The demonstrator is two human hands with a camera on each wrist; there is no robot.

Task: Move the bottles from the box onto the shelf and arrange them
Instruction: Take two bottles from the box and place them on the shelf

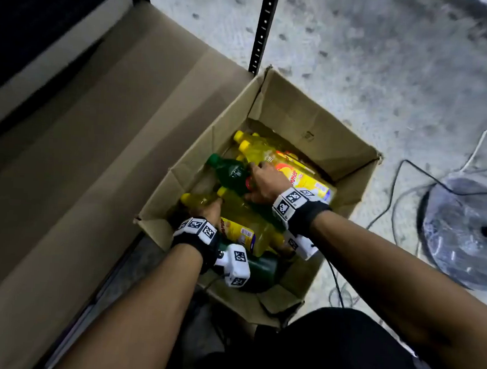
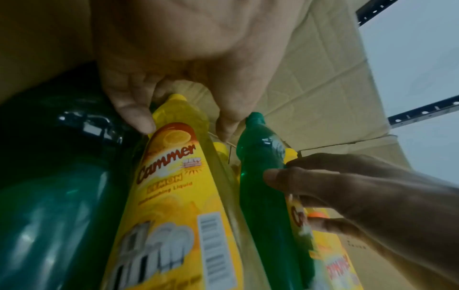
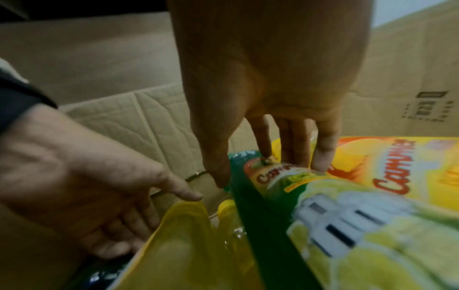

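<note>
Box (image 1: 311, 123) bottles (image 1: 243, 210) under both hands (image 1: 265, 182)

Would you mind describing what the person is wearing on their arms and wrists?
Both forearms are bare, with no sleeves. Each wrist carries a black strap: the left wrist strap and right wrist strap bear white blocks printed with black square code markers. A white camera unit with the same markers hangs below the left wrist.

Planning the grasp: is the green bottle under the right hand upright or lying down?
Lying down. The green bottle rests on its side among other bottles in the box, with the right hand on it.
</note>
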